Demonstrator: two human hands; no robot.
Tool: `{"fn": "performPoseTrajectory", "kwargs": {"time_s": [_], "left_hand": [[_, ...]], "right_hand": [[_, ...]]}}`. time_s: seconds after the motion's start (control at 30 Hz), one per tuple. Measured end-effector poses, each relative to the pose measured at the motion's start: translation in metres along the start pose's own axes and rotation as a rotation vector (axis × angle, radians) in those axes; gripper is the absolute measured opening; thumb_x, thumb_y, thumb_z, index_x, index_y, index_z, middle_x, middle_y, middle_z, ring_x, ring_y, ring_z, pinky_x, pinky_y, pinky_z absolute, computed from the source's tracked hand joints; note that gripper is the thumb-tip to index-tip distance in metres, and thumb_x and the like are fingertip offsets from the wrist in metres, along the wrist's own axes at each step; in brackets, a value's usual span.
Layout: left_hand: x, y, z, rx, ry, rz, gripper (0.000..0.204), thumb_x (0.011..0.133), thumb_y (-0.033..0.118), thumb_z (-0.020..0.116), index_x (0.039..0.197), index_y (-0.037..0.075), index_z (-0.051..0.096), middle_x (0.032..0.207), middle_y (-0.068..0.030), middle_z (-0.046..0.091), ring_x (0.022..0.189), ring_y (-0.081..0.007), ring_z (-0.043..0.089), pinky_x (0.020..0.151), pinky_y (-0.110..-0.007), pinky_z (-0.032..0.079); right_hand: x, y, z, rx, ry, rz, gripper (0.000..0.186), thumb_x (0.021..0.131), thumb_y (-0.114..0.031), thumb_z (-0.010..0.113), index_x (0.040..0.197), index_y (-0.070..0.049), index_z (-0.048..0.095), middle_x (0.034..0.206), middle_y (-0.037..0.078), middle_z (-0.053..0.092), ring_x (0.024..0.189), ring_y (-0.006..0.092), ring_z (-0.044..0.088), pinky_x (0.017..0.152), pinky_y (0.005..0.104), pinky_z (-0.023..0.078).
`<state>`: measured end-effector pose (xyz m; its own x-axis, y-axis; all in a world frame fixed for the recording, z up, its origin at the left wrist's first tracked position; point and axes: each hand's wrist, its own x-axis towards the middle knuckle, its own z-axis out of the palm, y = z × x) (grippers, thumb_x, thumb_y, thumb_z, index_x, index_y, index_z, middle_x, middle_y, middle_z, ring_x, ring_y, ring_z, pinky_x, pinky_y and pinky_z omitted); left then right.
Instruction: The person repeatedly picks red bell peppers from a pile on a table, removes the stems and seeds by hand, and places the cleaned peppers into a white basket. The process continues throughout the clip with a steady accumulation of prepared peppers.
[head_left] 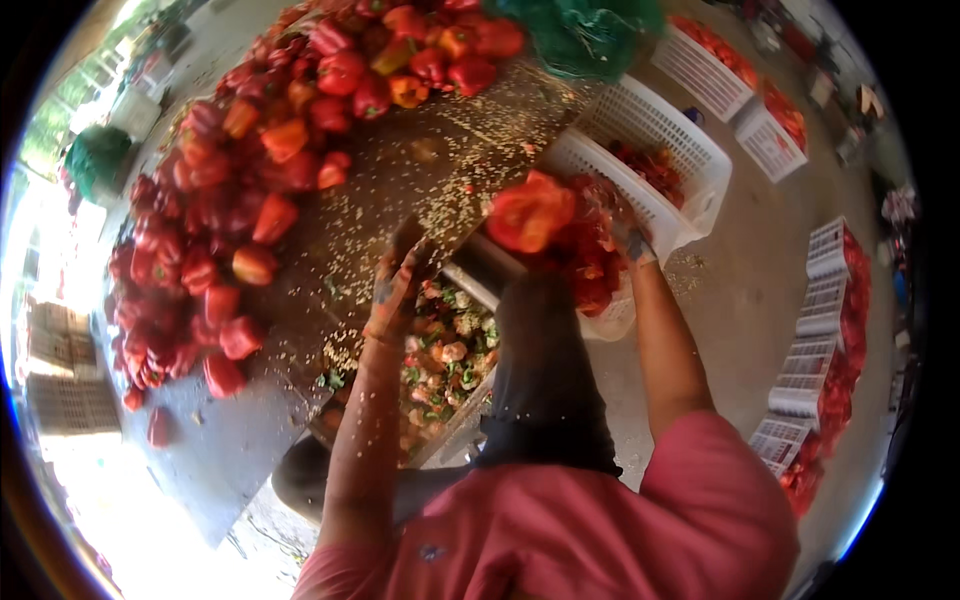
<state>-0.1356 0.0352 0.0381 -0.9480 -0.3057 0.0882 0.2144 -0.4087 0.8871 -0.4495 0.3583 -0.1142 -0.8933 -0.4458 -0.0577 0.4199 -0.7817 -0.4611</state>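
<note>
My left hand is over the near edge of the table, its fingers apart and slightly curled, with no pepper in it. A dark shape beside its fingertips is too blurred to name. My right hand, grey smears on it, reaches over the near white crate at the red pepper pieces; its fingers are smeared by motion. A large opened red pepper shows left of that hand. Between my arms, a metal-edged bin holds pepper cores and green stems.
Whole red peppers are heaped along the table's far and left sides, with pale seeds scattered around. A green net lies at the back. Another white crate stands behind the near one. Filled crates line the floor at right.
</note>
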Motion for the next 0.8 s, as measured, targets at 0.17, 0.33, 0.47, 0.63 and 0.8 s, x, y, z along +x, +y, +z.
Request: {"fn": "performPoseTrajectory", "kwargs": {"time_s": [0.17,0.33,0.47,0.63,0.8], "left_hand": [[-0.037,0.034,-0.032,0.54,0.39,-0.208,0.026,0.092,0.015,0.056,0.11,-0.002,0.062,0.102,-0.0095,0.066,0.091,-0.0168,0.063,0.083,-0.032,0.05],[-0.12,0.059,-0.047,0.978,0.389,-0.299,0.026,0.09,0.014,0.051,0.108,0.0,0.063,0.095,-0.0081,0.067,0.089,-0.0192,0.064,0.078,-0.032,0.051],[-0.109,0.052,-0.017,0.546,0.716,-0.789,0.032,0.089,0.014,0.049,0.115,-0.001,0.06,0.108,-0.0121,0.063,0.094,-0.0198,0.063,0.08,-0.033,0.052],[-0.149,0.049,-0.063,-0.039,0.666,-0.501,0.031,0.092,0.017,0.05,0.116,0.0,0.06,0.114,-0.0113,0.061,0.096,-0.0155,0.06,0.08,-0.029,0.05],[-0.173,0.121,-0.103,1.458,0.908,-0.012,0.022,0.089,0.008,0.056,0.11,0.003,0.063,0.084,-0.0077,0.065,0.075,-0.0145,0.06,0.065,-0.029,0.047]], "right_hand": [[-0.001,-0.007,-0.196,-0.817,0.277,-0.203,0.05,0.099,-0.031,0.042,0.139,-0.002,0.035,0.135,0.02,0.044,0.121,0.0312,0.046,0.102,0.0391,0.037],[0.049,0.079,-0.204,-0.504,0.347,-0.378,0.046,0.1,-0.022,0.039,0.14,-0.002,0.033,0.138,0.017,0.042,0.125,0.0238,0.043,0.103,0.0344,0.035],[0.106,0.177,-0.112,-1.667,0.313,-0.221,0.046,0.099,-0.021,0.04,0.14,-0.002,0.035,0.138,0.016,0.043,0.125,0.0238,0.044,0.103,0.0343,0.036],[0.128,0.216,-0.07,-2.047,0.093,-0.079,0.045,0.098,-0.02,0.041,0.139,-0.003,0.036,0.138,0.016,0.043,0.125,0.0237,0.044,0.102,0.0341,0.036],[0.095,0.155,-0.115,-2.044,0.032,-0.115,0.045,0.096,-0.018,0.042,0.139,-0.003,0.038,0.138,0.015,0.044,0.125,0.0237,0.045,0.102,0.034,0.037]]}}
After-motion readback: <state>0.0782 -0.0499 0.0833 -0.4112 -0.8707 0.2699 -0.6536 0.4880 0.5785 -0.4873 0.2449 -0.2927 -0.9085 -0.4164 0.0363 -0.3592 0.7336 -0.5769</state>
